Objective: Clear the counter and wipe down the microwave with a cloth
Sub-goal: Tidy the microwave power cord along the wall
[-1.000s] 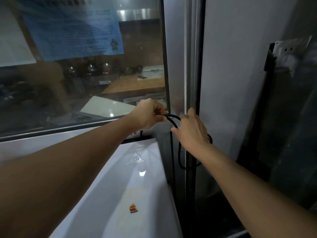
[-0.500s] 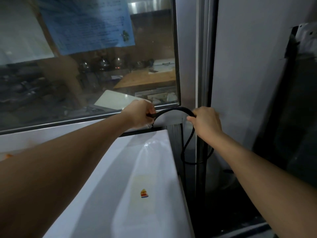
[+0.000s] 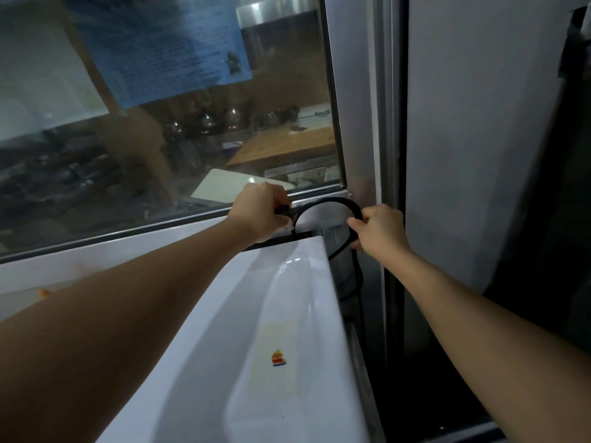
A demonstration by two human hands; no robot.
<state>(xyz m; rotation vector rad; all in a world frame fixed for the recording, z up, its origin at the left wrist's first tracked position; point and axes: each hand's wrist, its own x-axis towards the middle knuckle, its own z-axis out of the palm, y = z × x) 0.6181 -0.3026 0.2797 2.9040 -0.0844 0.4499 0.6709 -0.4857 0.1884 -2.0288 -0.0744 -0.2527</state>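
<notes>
Gathering the black cord (image 3: pixel 332 201) behind the microwave (image 3: pixel 243 314), both hands are clamped on it: left hand (image 3: pixel 260 214) at one end, right hand (image 3: pixel 379 228) on the arch. Keep it slack (no yanking) and feed it clear of the back edge. Since a second ago the hands have moved apart, widening the loop.

Both hands (image 3: pixel 260 212) (image 3: pixel 380 226) curled, arms outstretched
</notes>
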